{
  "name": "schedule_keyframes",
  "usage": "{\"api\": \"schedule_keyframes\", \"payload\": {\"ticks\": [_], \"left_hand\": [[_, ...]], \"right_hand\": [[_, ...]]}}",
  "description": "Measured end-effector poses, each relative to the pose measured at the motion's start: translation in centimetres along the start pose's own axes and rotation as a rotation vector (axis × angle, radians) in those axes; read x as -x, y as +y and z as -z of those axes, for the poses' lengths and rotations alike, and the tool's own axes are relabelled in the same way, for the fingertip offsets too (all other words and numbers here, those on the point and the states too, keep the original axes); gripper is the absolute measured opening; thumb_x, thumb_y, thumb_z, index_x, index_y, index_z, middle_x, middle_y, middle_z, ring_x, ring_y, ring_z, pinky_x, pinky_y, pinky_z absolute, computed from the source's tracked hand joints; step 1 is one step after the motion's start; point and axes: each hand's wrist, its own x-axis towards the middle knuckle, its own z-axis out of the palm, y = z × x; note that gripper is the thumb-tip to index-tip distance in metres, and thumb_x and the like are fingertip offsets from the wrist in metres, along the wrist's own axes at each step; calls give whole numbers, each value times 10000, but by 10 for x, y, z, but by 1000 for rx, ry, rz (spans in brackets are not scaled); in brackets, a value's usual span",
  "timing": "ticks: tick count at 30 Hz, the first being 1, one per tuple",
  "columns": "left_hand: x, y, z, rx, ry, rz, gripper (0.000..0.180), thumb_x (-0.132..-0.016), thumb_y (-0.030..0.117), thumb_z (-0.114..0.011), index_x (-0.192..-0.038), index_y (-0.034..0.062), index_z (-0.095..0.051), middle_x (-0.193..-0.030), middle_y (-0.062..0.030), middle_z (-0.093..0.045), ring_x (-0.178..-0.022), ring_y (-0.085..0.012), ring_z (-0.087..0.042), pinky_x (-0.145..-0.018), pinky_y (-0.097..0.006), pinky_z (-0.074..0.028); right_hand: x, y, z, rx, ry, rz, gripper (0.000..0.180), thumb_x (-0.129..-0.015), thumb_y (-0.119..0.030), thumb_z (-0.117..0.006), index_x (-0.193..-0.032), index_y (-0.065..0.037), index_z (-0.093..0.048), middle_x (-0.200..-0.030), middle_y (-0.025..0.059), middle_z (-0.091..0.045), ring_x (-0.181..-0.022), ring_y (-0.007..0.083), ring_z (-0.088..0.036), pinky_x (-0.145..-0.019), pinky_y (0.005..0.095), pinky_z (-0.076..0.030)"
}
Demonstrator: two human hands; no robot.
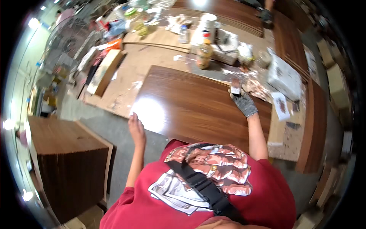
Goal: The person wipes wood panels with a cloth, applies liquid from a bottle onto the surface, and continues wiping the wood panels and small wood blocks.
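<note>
A large dark wood-grain panel (190, 105) lies flat on the workbench in front of me, glossy with a bright light glare near its left corner. My bare left hand (136, 128) rests on the panel's near left edge, fingers together against the rim. My right hand (244, 103), in a grey knit glove, is at the panel's far right edge and grips a small brush (236, 86) with a dark handle, bristles pointing away from me.
Behind the panel stand a brown jar (204, 55), a white container (206, 28), a plastic bottle (184, 34), rags and a white box (284, 78). A stack of dark panels (65, 160) sits at my lower left. More boards lean at the right.
</note>
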Motion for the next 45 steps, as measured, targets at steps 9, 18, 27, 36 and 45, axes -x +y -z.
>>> {"api": "schedule_keyframes", "payload": {"ticks": [9,18,27,36,45], "left_hand": [[6,-10,26,-23,39,184,413,-990,250,-631,-1352,52,-610,-1351,-198,-540,-1198,-333,-498,-1009,-402,-411],[13,-36,21,797,-199,1011,381,-975,420,-681,-876,54,-645,-755,-26,-663,-645,-114,-576,-639,-226,-427],[-10,-62,44,1033,-568,921,376,-997,456,-622,-910,95,-684,-897,-29,-774,-764,-89,-688,-653,-231,-435],[-14,-58,48,1096,-573,910,390,-1004,433,-622,-910,62,-694,-890,-57,-773,-726,-92,-688,-655,-225,-457],[-13,-48,49,1210,-579,958,368,-1000,350,-660,-948,-13,-689,-892,-91,-751,-711,-133,-692,-672,-253,-549]], "right_hand": [[-152,124,-131,691,-49,-216,497,-1009,-187,-621,-1452,-5,-488,-1332,51,-613,-1169,156,-594,-965,286,-503],[-325,202,-172,1801,-16,-41,421,-934,-218,-688,-1325,-67,-643,-1297,130,-683,-1142,269,-663,-989,340,-503],[-313,250,-220,2510,-136,199,195,-879,-201,-689,-1029,-87,-739,-1091,190,-658,-1013,395,-629,-905,454,-525],[-229,297,-241,2362,-338,243,291,-800,-87,-708,-1091,-72,-717,-1100,175,-657,-1040,375,-592,-945,436,-487],[-172,339,-261,2267,-457,112,308,-837,-147,-699,-1136,-71,-705,-1164,207,-622,-1076,402,-580,-955,476,-478]]}}
